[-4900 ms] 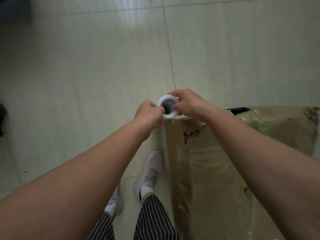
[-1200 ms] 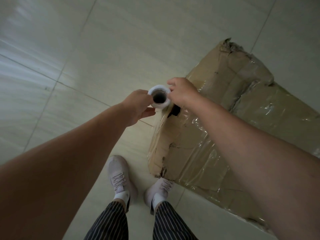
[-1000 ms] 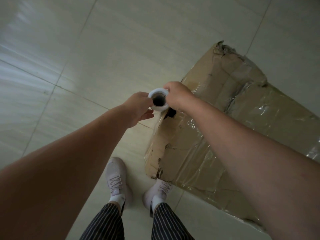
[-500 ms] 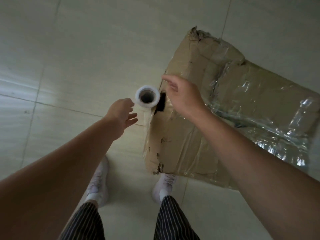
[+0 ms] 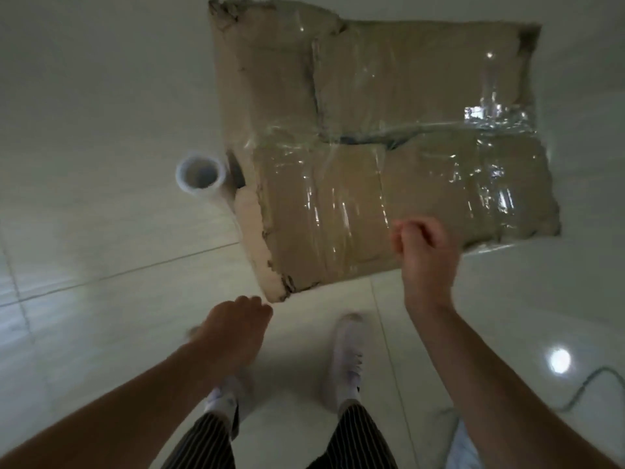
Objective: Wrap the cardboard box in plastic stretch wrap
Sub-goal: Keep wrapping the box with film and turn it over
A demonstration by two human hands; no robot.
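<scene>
A worn cardboard box (image 5: 287, 96) stands on the tiled floor, its top and sides covered with shiny clear stretch wrap (image 5: 422, 184). The white roll of stretch wrap (image 5: 201, 176) stands upright against the box's left side, with nobody holding it. My left hand (image 5: 236, 321) hangs near the box's torn front-left corner with loosely curled fingers and holds nothing. Over the box's front edge, my right hand (image 5: 427, 255) is also loosely curled and holds nothing.
My two feet in white shoes (image 5: 348, 355) stand just in front of the box. A thin cable (image 5: 588, 380) lies on the floor at the lower right, beside a bright light reflection (image 5: 559, 360). Pale floor tiles (image 5: 101, 113) surround the box.
Both hands have let go of the roll and pulled back toward me. The roll now stands alone at the box's left side. The view has shifted back, showing the whole box top.
</scene>
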